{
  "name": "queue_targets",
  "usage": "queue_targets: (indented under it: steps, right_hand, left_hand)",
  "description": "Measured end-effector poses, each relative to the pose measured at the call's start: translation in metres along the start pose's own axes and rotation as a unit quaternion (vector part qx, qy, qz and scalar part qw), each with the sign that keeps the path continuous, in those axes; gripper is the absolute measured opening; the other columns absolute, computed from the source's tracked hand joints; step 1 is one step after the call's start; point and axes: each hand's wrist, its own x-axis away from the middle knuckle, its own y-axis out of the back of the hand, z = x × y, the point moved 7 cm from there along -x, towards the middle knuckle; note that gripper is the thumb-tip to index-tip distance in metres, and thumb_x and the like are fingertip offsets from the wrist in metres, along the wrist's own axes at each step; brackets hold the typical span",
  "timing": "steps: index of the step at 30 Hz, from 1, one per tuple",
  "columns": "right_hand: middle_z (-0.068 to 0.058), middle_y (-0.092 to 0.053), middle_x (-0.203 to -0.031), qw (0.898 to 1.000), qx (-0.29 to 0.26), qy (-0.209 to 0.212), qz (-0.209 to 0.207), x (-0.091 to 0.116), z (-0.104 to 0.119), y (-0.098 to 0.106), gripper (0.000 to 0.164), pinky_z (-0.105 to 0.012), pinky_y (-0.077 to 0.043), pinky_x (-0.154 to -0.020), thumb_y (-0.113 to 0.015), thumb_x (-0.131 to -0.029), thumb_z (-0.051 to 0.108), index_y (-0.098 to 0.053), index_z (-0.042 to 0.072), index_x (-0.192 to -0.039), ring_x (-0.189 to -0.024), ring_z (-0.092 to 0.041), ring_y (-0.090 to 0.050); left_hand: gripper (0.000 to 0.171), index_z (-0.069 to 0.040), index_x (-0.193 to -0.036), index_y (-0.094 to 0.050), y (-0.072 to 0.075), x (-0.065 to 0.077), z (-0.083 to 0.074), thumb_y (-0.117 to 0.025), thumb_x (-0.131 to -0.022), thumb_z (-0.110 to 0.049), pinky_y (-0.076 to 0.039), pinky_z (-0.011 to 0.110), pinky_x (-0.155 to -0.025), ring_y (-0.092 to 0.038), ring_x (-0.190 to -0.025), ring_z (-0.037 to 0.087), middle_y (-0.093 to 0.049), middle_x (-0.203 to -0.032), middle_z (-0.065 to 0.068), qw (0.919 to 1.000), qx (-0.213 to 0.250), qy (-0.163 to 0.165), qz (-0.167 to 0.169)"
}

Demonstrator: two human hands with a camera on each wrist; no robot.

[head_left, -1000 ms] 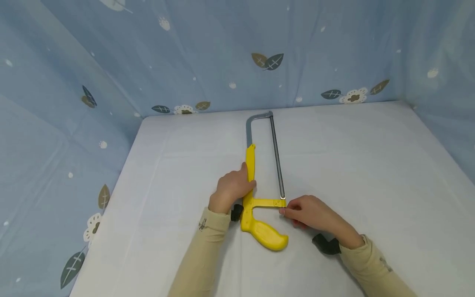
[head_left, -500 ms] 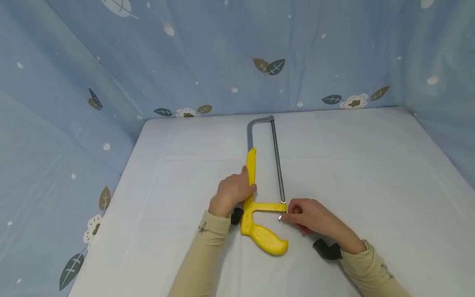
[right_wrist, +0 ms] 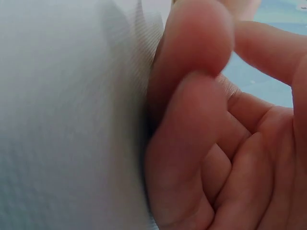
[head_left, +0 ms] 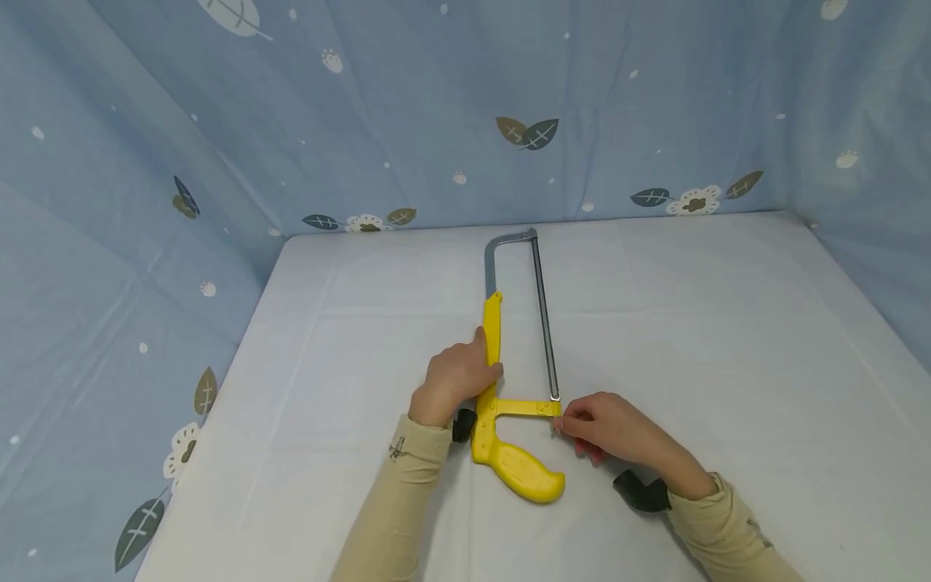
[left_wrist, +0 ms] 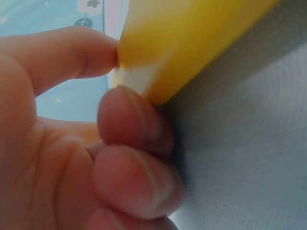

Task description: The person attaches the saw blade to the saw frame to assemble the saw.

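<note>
A hacksaw (head_left: 492,323) with a yellow handle (head_left: 524,473) and grey front bow lies flat on the white-covered table. Its blade (head_left: 545,323) runs along the right side. My left hand (head_left: 452,378) grips the yellow back of the frame, thumb on one side; in the left wrist view the yellow frame (left_wrist: 177,38) sits between thumb and fingers. At the blade's near end, my right hand (head_left: 614,424) pinches the small silver wing nut (head_left: 553,431) just below the yellow crossbar (head_left: 520,407). Fingertips mostly cover the nut. The right wrist view shows curled fingers (right_wrist: 187,139) against the cloth.
White cloth (head_left: 378,323) covers the table. Blue curtain (head_left: 451,97) with leaf and flower prints hangs behind it and along both sides. Black wrist straps or mounts (head_left: 640,491) sit by the tan sleeves, close to the table surface.
The right fingers shift slightly at the wing nut, which showed more plainly half a second ago. The left hand keeps its hold. The head view has tilted up a little.
</note>
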Motion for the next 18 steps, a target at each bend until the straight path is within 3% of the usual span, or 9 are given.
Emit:
queue_targets:
  steps: [7,18]
  right_hand:
    - [0.001,-0.056,-0.057,1.0,0.008,-0.018,-0.008,0.0001,-0.0017,-0.002,0.038,-0.028,-0.041,-0.044,-0.055,-0.081,0.052,-0.062,0.015,-0.073,-0.043,-0.016,-0.05]
    - [0.001,-0.05,-0.05,1.0,0.021,0.001,-0.002,0.0002,-0.0029,-0.0017,0.035,-0.026,-0.036,-0.041,-0.055,-0.083,0.046,-0.058,0.014,-0.069,-0.042,-0.016,-0.051]
  left_hand:
    - [0.072,-0.007,-0.143,-0.018,-0.0008,0.0009,-0.0003,-0.049,-0.085,-0.037,-0.038,0.029,-0.05,-0.05,-0.059,0.018,-0.053,-0.073,0.005,1.0,-0.003,0.001,-0.001]
    - [0.072,-0.006,-0.142,-0.019,-0.0001,0.003,-0.0015,-0.049,-0.085,-0.036,-0.038,0.028,-0.05,-0.05,-0.06,0.017,-0.053,-0.075,0.005,1.0,0.001,-0.003,-0.007]
